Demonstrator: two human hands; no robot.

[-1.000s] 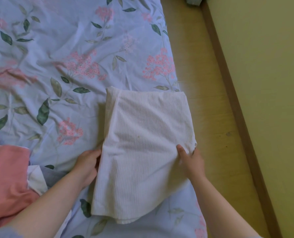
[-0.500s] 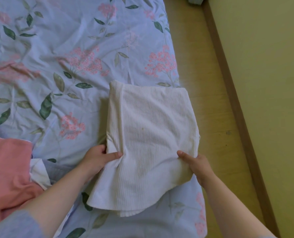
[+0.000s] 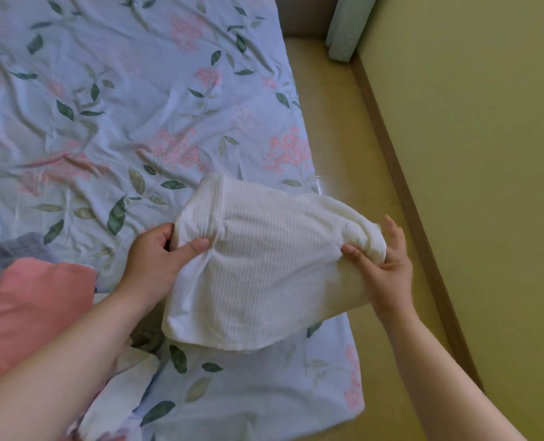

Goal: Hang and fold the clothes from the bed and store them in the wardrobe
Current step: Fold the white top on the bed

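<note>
Folded white ribbed garment (image 3: 264, 275), held between our hands over the floral bedsheet (image 3: 105, 122). Our left hand (image 3: 153, 259) pinches its left edge, thumb on top and fingers hidden beneath; our right hand (image 3: 388, 265) grips the right edge, thumb pressing the top and fingers spread alongside. A pink garment (image 3: 32, 307) lies left of the left fingers

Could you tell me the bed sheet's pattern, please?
The sheet is pale blue with pink flowers and green leaves; head view.

Tan floor (image 3: 331, 122) (beside yellow wall (image 3: 487, 154)).
</note>
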